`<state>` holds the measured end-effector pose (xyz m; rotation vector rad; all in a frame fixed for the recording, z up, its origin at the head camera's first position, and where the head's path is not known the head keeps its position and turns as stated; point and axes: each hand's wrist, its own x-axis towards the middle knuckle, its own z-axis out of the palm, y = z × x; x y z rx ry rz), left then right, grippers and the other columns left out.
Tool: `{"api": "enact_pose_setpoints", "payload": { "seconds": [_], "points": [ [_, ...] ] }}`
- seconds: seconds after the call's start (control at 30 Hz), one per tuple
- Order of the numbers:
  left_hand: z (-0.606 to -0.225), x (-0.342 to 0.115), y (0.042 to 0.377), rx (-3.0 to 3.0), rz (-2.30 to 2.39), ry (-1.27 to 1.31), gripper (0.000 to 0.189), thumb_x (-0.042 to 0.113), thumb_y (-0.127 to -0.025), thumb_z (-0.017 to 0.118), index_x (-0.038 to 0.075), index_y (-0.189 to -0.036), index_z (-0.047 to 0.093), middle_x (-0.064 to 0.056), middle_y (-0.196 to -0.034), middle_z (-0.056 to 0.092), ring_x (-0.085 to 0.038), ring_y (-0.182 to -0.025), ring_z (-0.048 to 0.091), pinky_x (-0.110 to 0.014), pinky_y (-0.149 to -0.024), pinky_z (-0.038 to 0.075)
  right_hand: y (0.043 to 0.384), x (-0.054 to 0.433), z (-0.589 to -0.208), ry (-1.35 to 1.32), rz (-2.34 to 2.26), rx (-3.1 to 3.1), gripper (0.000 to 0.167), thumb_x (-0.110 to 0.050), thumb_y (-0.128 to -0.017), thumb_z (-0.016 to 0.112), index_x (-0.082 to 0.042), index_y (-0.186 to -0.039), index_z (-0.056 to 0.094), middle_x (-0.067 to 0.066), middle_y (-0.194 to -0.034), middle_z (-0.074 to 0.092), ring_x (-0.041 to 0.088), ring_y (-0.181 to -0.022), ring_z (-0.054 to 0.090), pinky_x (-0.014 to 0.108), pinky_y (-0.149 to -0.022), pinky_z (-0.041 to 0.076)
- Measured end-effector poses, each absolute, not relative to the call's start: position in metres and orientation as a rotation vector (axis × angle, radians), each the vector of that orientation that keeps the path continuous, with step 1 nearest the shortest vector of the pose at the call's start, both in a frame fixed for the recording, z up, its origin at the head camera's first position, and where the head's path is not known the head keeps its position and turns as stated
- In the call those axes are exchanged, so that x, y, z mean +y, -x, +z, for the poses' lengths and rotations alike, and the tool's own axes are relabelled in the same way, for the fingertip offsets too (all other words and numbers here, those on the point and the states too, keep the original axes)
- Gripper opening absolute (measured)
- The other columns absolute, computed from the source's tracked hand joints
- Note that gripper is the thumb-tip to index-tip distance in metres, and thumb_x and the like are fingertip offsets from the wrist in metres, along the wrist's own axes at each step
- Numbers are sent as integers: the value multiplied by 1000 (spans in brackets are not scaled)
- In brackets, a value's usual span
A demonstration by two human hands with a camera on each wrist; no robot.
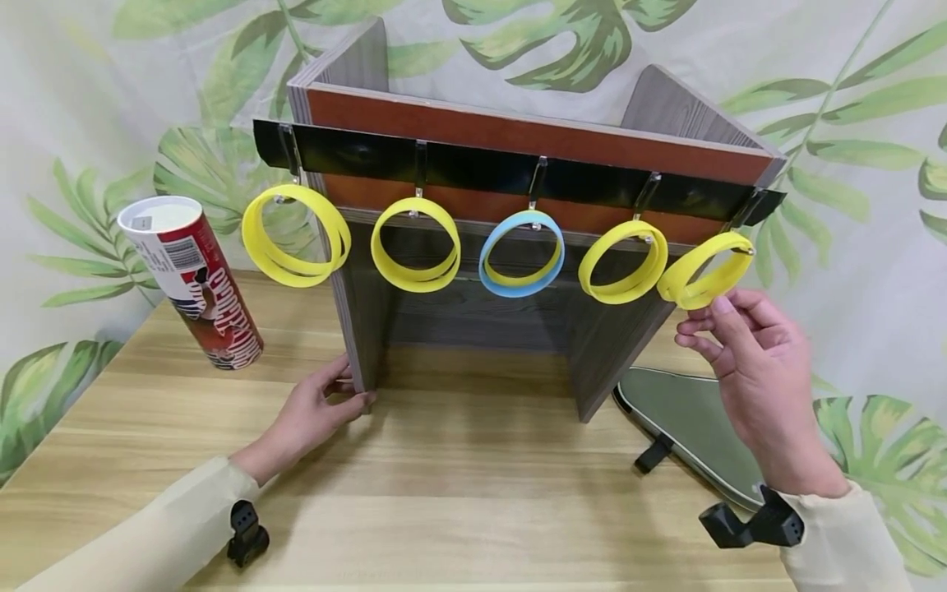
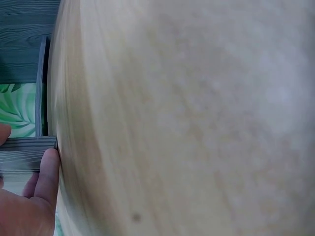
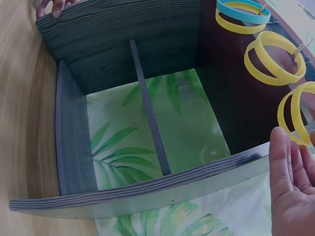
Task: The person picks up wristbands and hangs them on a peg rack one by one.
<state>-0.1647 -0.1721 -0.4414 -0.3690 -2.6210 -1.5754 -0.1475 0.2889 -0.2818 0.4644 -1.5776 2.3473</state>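
Observation:
Silicone wristbands hang from hooks on a black strip (image 1: 481, 168) across the front of a grey wooden rack (image 1: 358, 329). Several are yellow; the middle wristband (image 1: 521, 292) is blue outside and yellow inside. With thumb and fingers, my right hand (image 1: 765, 374) pinches the lower edge of the rightmost yellow wristband (image 1: 684, 292), which still hangs on its hook. Its fingertips also show beside that band (image 3: 295, 115) in the right wrist view. Low down, my left hand (image 1: 307, 415) grips the front edge of the rack's left side panel (image 2: 27, 155), thumb and fingers on opposite faces.
A red and white can (image 1: 200, 279) stands on the wooden table (image 1: 459, 510), left of the rack. At the right lies a green zipped case (image 1: 688, 419), partly behind my right hand. A leaf-patterned cloth (image 1: 851, 49) covers the wall behind.

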Motion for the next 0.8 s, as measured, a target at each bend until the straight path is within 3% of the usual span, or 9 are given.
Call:
{"api": "enact_pose_setpoints", "payload": {
  "seconds": [0.23, 0.37, 0.57, 0.8],
  "points": [
    [-440, -175, 164, -2630, -1548, 379, 59, 5, -97, 72, 4, -152, 52, -24, -127, 71, -35, -113, 69, -21, -86, 55, 145, 282, -293, -478, 2307, -1663, 17, 4, -106, 50, 6, -117, 64, 11, -94, 76, 20, -82, 74, 28, -74, 64],
    [-434, -176, 167, -2634, -1528, 416, 55, 2, -94, 73, 1, -146, 54, -25, -124, 71, -35, -109, 71, -28, -90, 57, 144, 278, -297, -442, 2245, -1767, 20, 0, -107, 52, 6, -123, 62, 7, -95, 75, 16, -83, 75, 28, -74, 64],
    [-420, -174, 166, -2769, -1481, 521, 50, 9, -96, 72, -3, -141, 55, -25, -121, 73, -36, -107, 73, -37, -87, 59, 136, 276, -309, -481, 2113, -1915, 15, 1, -107, 52, 3, -106, 67, 4, -88, 76, 13, -76, 74, 26, -72, 63],
    [-395, -177, 159, -3036, -1130, 706, 33, 19, -97, 70, -7, -118, 70, -18, -106, 78, -26, -94, 75, -40, -82, 62, 129, 260, -332, -810, 1662, -2198, 14, 14, -100, 54, 9, -102, 67, -2, -88, 74, 8, -77, 72, 22, -70, 62]
  ]
}}
